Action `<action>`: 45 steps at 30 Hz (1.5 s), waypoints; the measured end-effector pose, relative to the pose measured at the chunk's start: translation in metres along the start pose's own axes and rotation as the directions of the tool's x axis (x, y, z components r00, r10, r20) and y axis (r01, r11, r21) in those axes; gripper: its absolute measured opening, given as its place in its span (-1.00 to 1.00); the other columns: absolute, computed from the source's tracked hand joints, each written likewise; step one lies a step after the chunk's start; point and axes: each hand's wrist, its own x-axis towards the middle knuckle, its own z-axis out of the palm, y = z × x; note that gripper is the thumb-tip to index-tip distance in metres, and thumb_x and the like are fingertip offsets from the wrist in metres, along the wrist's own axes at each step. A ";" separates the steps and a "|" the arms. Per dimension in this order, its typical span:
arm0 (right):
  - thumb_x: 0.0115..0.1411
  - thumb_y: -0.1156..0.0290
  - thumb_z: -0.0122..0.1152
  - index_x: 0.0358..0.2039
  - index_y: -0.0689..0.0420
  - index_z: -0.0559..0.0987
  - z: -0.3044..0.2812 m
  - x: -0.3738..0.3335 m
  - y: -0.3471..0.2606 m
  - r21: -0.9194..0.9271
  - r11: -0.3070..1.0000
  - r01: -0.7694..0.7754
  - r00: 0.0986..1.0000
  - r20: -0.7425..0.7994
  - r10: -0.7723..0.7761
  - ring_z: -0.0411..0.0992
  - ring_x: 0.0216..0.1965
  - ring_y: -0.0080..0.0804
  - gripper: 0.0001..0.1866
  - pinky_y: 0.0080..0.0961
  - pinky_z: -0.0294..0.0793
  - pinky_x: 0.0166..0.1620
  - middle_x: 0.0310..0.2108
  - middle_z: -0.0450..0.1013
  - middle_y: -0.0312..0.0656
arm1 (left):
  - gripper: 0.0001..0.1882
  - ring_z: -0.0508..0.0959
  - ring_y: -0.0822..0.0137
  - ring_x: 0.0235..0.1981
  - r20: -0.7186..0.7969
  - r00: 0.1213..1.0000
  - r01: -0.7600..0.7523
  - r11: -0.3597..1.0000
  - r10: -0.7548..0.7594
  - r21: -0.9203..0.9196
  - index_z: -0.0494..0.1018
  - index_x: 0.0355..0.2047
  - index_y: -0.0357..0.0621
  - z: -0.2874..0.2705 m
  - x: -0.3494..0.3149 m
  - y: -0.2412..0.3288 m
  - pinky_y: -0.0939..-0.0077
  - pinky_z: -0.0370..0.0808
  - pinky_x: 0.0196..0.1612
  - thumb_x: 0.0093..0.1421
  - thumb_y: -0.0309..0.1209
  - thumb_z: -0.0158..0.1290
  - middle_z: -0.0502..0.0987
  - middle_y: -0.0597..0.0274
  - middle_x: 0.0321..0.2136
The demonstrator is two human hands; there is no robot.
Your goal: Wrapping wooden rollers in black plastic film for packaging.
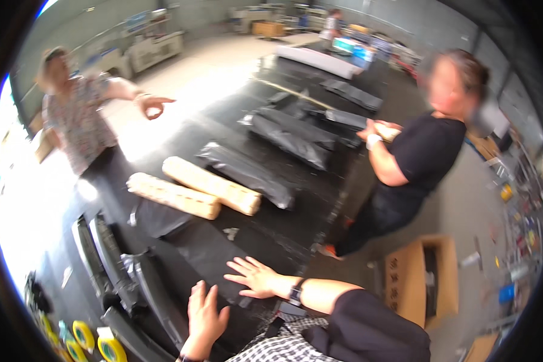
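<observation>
My left hand (205, 317) is open, fingers spread, beside the long black-wrapped bundles (154, 292) at the near left of the dark table. My right hand (256, 278) is also open, fingers fanned out over a flat black plastic sheet (208, 250); whether it touches the sheet I cannot tell. Neither hand holds anything. Beyond the sheet, two cream-coloured rolls (174, 195) (211, 184) lie side by side. Past them rests a roll-shaped bundle in shiny black plastic (245, 175).
More black-wrapped bundles (286, 139) lie farther along the table. Yellow tape rolls (110, 348) sit at the near left. One person (78, 114) points across from the far left; another (431, 142) holds a cream roll at right. An open cardboard box (407, 280) stands on the right-hand floor.
</observation>
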 end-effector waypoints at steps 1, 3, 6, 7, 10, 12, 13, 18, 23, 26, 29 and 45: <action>0.30 -0.02 0.14 0.45 -0.13 0.12 0.001 -0.004 0.008 0.045 0.998 0.039 0.995 -0.096 -0.035 -0.15 0.51 -0.01 -0.22 0.03 -0.15 0.47 0.49 -0.09 -0.01 | -0.18 0.10 -0.29 0.40 0.045 0.998 0.041 0.998 -0.043 0.054 0.25 0.31 -0.25 0.015 0.020 0.005 -0.07 0.06 0.41 0.10 -0.17 0.27 0.10 -0.34 0.36; 0.26 0.02 0.21 0.43 -0.12 0.17 -0.002 -0.016 0.028 0.068 0.997 0.035 0.968 -0.249 -0.016 -0.02 0.46 0.04 -0.22 0.02 0.00 0.44 0.44 0.03 0.02 | -0.02 -0.02 -0.30 0.44 0.062 0.992 0.106 0.990 -0.112 0.091 0.10 0.40 -0.21 0.060 0.049 0.000 -0.17 -0.07 0.43 0.15 0.12 0.18 0.01 -0.36 0.40; 0.23 0.13 0.24 0.32 0.06 0.31 -0.037 -0.022 0.055 0.079 0.992 0.101 0.908 -0.415 -0.059 0.12 0.38 0.03 -0.32 -0.07 0.13 0.38 0.34 0.20 0.00 | 0.03 -0.12 -0.29 0.46 0.031 0.977 0.202 0.967 -0.209 0.155 0.08 0.42 -0.16 0.097 0.063 -0.003 -0.22 -0.15 0.43 0.14 0.24 0.12 -0.06 -0.35 0.42; 0.21 0.16 0.27 0.27 0.10 0.37 -0.051 -0.019 0.067 0.088 0.989 0.121 0.880 -0.471 -0.066 0.18 0.35 0.03 -0.36 -0.08 0.19 0.36 0.29 0.26 0.00 | 0.04 -0.13 -0.30 0.46 -0.028 0.974 0.226 0.958 -0.224 0.178 0.10 0.41 -0.13 0.101 0.070 -0.006 -0.24 -0.17 0.43 0.11 0.26 0.13 -0.06 -0.32 0.43; 0.13 0.28 0.33 0.16 0.16 0.45 -0.088 -0.039 0.105 0.104 0.994 0.035 0.808 -0.589 0.033 0.37 0.14 -0.03 -0.42 -0.15 0.36 0.21 0.09 0.42 -0.05 | 0.05 -0.14 -0.30 0.46 -0.061 0.964 0.265 0.943 -0.258 0.202 0.12 0.41 -0.08 0.099 0.100 -0.010 -0.25 -0.20 0.43 0.07 0.29 0.15 -0.07 -0.27 0.44; 0.11 0.33 0.33 0.16 0.16 0.43 -0.107 -0.039 0.128 0.100 0.993 -0.069 0.713 -0.691 0.119 0.41 0.01 -0.05 -0.40 -0.16 0.41 0.08 -0.03 0.45 -0.07 | 0.05 -0.13 -0.30 0.46 -0.020 0.950 0.309 0.929 -0.312 0.201 0.14 0.40 -0.05 0.085 0.115 -0.014 -0.26 -0.21 0.43 0.04 0.24 0.22 -0.06 -0.25 0.44; 0.10 0.34 0.33 0.16 0.16 0.42 -0.117 -0.035 0.136 0.126 0.985 -0.122 0.671 -0.721 0.175 0.42 -0.03 -0.05 -0.40 -0.17 0.42 0.04 -0.06 0.45 -0.06 | 0.05 -0.13 -0.29 0.46 -0.020 0.932 0.358 0.916 -0.361 0.183 0.14 0.40 -0.04 0.078 0.113 -0.017 -0.25 -0.21 0.43 0.02 0.18 0.26 -0.08 -0.25 0.44; 0.10 0.37 0.30 0.11 0.12 0.45 -0.119 -0.043 0.162 0.228 0.953 -0.201 0.636 -0.709 0.304 0.43 -0.06 -0.12 -0.48 -0.20 0.41 0.02 -0.11 0.47 -0.12 | 0.08 -0.06 -0.20 0.46 -0.094 0.979 0.194 0.972 -0.182 0.134 0.13 0.39 -0.12 0.075 0.098 -0.001 -0.14 -0.13 0.44 -0.08 -0.02 0.36 -0.06 -0.20 0.45; 0.11 0.39 0.31 0.15 0.12 0.41 -0.097 -0.049 0.148 0.356 0.914 -0.194 0.674 -0.629 0.388 0.45 -0.08 -0.18 -0.43 -0.23 0.42 0.03 -0.13 0.48 -0.15 | 0.10 -0.09 -0.16 0.48 0.103 0.986 0.117 0.982 -0.133 0.145 0.14 0.40 -0.06 0.093 0.089 0.015 -0.11 -0.13 0.45 -0.11 0.04 0.35 -0.04 -0.16 0.45; 0.09 0.50 0.31 0.24 0.24 0.26 -0.095 -0.074 0.150 0.528 0.827 -0.194 0.438 -0.708 0.554 0.49 -0.35 -0.18 -0.30 -0.28 0.52 -0.20 -0.21 0.49 -0.14 | 0.07 -0.08 -0.14 0.48 -0.001 0.991 0.128 0.976 -0.130 0.176 0.18 0.38 -0.04 0.103 0.083 0.008 -0.10 -0.12 0.45 -0.12 0.07 0.31 -0.03 -0.13 0.45; 0.09 0.53 0.30 0.35 0.29 0.08 -0.090 -0.138 0.147 0.636 0.667 -0.389 0.095 -0.693 0.715 0.47 -0.49 -0.29 -0.14 -0.36 0.54 -0.31 -0.35 0.47 -0.18 | 0.04 -0.07 -0.13 0.48 -0.023 0.990 0.141 0.974 -0.139 0.179 0.20 0.37 -0.04 0.101 0.083 0.014 -0.09 -0.12 0.45 -0.11 0.04 0.29 -0.01 -0.13 0.45; 0.16 0.63 0.22 0.44 0.25 -0.48 -0.143 -0.248 0.165 0.679 0.505 -0.533 -0.371 -0.724 0.582 0.35 -0.43 -0.49 0.15 -0.46 0.48 -0.15 -0.44 0.32 -0.27 | -0.01 -0.05 -0.08 0.47 -0.054 0.992 0.124 0.982 -0.117 0.145 0.21 0.36 -0.08 0.098 0.083 0.017 -0.05 -0.13 0.47 -0.10 -0.07 0.29 0.02 -0.09 0.44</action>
